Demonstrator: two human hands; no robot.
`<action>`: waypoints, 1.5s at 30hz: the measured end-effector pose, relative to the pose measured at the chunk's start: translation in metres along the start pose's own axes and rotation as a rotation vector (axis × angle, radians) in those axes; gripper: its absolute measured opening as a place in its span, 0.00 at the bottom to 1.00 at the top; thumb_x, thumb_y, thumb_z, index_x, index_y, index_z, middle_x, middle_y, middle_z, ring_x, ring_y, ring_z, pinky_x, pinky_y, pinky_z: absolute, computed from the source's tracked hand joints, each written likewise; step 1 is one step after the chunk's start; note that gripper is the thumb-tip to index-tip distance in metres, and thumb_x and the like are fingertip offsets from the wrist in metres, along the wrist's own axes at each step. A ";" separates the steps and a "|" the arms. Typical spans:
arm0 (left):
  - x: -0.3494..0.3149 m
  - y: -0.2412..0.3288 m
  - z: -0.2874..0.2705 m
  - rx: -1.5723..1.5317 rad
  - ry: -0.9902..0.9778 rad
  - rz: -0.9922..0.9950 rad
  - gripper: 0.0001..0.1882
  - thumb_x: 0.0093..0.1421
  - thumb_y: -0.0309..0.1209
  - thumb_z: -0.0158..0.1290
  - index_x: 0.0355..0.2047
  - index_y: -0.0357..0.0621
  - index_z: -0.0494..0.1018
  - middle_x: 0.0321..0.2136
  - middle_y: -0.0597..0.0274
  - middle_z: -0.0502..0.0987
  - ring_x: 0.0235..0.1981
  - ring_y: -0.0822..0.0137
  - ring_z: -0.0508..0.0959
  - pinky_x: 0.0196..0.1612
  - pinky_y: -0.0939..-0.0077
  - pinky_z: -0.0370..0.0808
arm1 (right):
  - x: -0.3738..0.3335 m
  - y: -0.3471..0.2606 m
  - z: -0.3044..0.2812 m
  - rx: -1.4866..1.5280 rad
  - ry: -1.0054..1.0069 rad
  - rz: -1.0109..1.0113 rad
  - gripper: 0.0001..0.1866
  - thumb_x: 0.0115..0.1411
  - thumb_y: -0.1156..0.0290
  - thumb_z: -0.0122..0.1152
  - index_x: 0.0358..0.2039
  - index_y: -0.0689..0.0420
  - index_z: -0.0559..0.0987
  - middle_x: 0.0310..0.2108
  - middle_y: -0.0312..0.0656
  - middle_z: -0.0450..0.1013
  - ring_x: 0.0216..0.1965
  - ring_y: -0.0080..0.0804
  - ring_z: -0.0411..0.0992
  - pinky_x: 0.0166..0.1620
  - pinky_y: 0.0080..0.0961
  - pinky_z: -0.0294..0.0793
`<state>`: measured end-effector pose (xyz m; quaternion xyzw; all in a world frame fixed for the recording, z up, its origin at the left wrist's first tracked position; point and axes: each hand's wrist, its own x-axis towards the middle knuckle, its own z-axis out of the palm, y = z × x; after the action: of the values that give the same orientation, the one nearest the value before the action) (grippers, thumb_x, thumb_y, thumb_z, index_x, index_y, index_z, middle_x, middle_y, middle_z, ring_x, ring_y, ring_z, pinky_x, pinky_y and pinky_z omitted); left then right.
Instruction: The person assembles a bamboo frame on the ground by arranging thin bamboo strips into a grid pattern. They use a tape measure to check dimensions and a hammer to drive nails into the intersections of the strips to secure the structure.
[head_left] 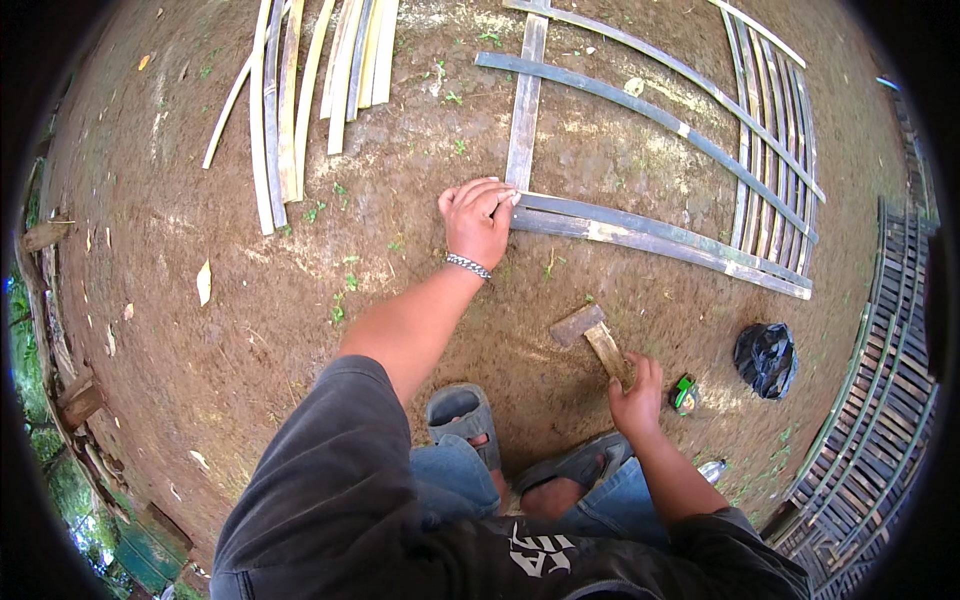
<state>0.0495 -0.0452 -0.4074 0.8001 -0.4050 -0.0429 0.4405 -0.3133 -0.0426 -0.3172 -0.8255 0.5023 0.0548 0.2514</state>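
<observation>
My left hand (478,222) is closed at the near left corner of a bamboo frame, its thumb and fingers pinching the end of a dark bamboo slat (640,217). An upright slat (527,110) meets that corner, and a second slat (640,240) lies along the near edge. Low over the ground, my right hand (638,398) is wrapped around the wooden handle of a hatchet (603,345). Its rusty head points away to the left. Whether the head touches the soil I cannot tell.
Several loose bamboo strips (290,110) lie at the far left. More slats (770,150) cross the frame's right end. Near my right hand are a green and black tape measure (684,395) and a black plastic bag (766,361). A slatted bamboo panel (865,400) stands at the right.
</observation>
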 end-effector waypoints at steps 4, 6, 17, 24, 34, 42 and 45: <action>0.001 -0.002 0.002 -0.012 0.036 0.029 0.02 0.56 0.29 0.62 0.31 0.51 0.82 0.37 0.68 0.85 0.50 0.66 0.80 0.58 0.60 0.61 | -0.007 0.018 0.007 -0.138 -0.143 0.086 0.30 0.46 0.73 0.68 0.52 0.58 0.70 0.47 0.54 0.68 0.51 0.57 0.67 0.57 0.48 0.66; -0.001 -0.001 0.002 -0.010 0.038 0.032 0.03 0.55 0.28 0.62 0.31 0.51 0.82 0.37 0.69 0.85 0.50 0.66 0.80 0.58 0.60 0.61 | -0.010 0.023 0.011 -0.150 -0.167 0.078 0.30 0.46 0.72 0.68 0.51 0.59 0.70 0.47 0.54 0.68 0.51 0.56 0.67 0.56 0.48 0.67; -0.001 0.001 0.000 0.075 0.047 0.029 0.01 0.54 0.30 0.64 0.28 0.53 0.83 0.39 0.72 0.85 0.54 0.66 0.76 0.60 0.58 0.60 | -0.013 0.006 -0.012 0.378 -0.417 0.244 0.26 0.51 0.77 0.60 0.52 0.63 0.67 0.47 0.55 0.69 0.51 0.48 0.72 0.54 0.38 0.72; -0.001 -0.001 -0.003 0.056 0.023 -0.042 0.02 0.53 0.33 0.65 0.29 0.55 0.85 0.42 0.77 0.84 0.58 0.60 0.72 0.63 0.53 0.58 | 0.030 -0.072 -0.014 0.623 -0.356 0.030 0.23 0.63 0.75 0.53 0.58 0.63 0.66 0.44 0.55 0.74 0.47 0.46 0.76 0.54 0.39 0.73; 0.002 0.000 -0.006 0.035 -0.018 -0.055 0.04 0.53 0.33 0.66 0.29 0.53 0.84 0.42 0.77 0.84 0.58 0.59 0.71 0.63 0.54 0.58 | 0.098 -0.127 -0.007 0.198 -0.092 -0.173 0.27 0.69 0.69 0.52 0.67 0.56 0.62 0.51 0.64 0.73 0.48 0.67 0.74 0.50 0.54 0.75; 0.001 -0.006 -0.003 0.037 0.001 -0.045 0.03 0.53 0.33 0.66 0.29 0.53 0.84 0.41 0.76 0.84 0.58 0.59 0.72 0.63 0.54 0.59 | 0.097 -0.133 -0.019 0.143 -0.106 -0.126 0.27 0.68 0.69 0.53 0.66 0.55 0.63 0.51 0.63 0.73 0.48 0.66 0.74 0.49 0.53 0.75; 0.002 -0.004 -0.003 0.036 -0.019 -0.053 0.03 0.53 0.33 0.66 0.29 0.53 0.84 0.41 0.76 0.84 0.57 0.59 0.72 0.63 0.54 0.60 | 0.100 -0.120 -0.014 0.085 -0.139 -0.132 0.27 0.68 0.69 0.53 0.66 0.55 0.62 0.51 0.62 0.73 0.48 0.66 0.74 0.49 0.53 0.75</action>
<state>0.0544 -0.0440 -0.4079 0.8178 -0.3887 -0.0547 0.4208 -0.1633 -0.0848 -0.2963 -0.8397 0.4300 0.0740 0.3234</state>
